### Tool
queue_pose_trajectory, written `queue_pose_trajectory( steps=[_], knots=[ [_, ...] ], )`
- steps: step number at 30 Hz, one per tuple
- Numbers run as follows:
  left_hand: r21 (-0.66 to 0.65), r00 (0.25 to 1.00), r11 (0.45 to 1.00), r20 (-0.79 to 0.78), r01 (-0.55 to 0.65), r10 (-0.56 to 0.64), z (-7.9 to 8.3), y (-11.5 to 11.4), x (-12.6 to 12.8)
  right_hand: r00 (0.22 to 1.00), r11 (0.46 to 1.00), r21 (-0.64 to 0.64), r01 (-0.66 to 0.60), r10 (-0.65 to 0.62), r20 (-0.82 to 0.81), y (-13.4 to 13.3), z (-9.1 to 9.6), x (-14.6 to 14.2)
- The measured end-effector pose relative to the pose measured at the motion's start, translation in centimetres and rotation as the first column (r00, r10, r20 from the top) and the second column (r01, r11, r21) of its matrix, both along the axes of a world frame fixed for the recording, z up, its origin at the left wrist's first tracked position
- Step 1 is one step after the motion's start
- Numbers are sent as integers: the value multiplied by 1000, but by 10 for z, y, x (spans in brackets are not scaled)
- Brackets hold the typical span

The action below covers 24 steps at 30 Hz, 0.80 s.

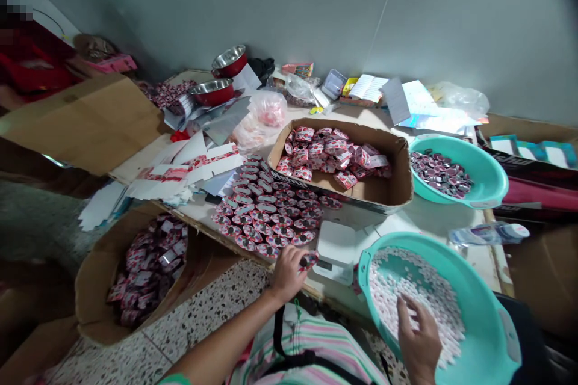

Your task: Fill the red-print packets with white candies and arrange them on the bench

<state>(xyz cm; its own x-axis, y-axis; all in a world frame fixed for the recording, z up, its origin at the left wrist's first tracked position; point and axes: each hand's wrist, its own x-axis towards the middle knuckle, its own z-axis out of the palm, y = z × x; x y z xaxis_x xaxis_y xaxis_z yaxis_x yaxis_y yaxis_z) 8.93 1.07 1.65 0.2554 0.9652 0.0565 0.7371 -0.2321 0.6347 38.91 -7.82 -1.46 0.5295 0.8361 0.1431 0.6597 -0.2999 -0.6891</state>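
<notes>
My left hand is closed on a small round red-and-white container at the near edge of the table, beside a white digital scale. Rows of several like containers lie just beyond it. My right hand reaches into a teal basin on my lap side, fingers bent down among several small pink-white tablets; whether it grips any is hidden.
A cardboard box of red packets sits mid-table, a second teal basin of dark lids to its right. On the floor at left stands a cardboard box of packets. Flat white cartons, red bowls and papers lie behind. A plastic bottle lies at right.
</notes>
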Motion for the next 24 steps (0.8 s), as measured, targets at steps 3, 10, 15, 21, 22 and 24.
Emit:
queue_pose_trajectory(
  steps=[3, 10, 15, 21, 22, 24],
  knots=[
    [-16, 997, 999, -69, -45, 44, -12, -11, -22, 999, 999, -10, -37, 37, 1, 0, -2, 0],
    [98, 976, 995, -215, -16, 37, -54, 16, -16, 998, 998, -36, -61, 60, -9, 3, 3, 0],
    [141, 961, 990, -274, -7, 46, -63, 25, -13, 998, 996, -85, -19, 14, -53, -7, 8, 2],
    [196, 982, 978, -188, 64, -27, -51, 14, -15, 982, 983, -152, 102, -124, -141, -33, -12, 23],
    [212, 983, 974, -175, 85, -48, -47, 17, -14, 976, 980, -168, 107, -136, -172, -36, -20, 30],
    [259, 986, 960, -154, 103, -64, -37, 32, -8, 972, 982, -167, 84, -118, -205, -39, -35, 46]
  ],
)
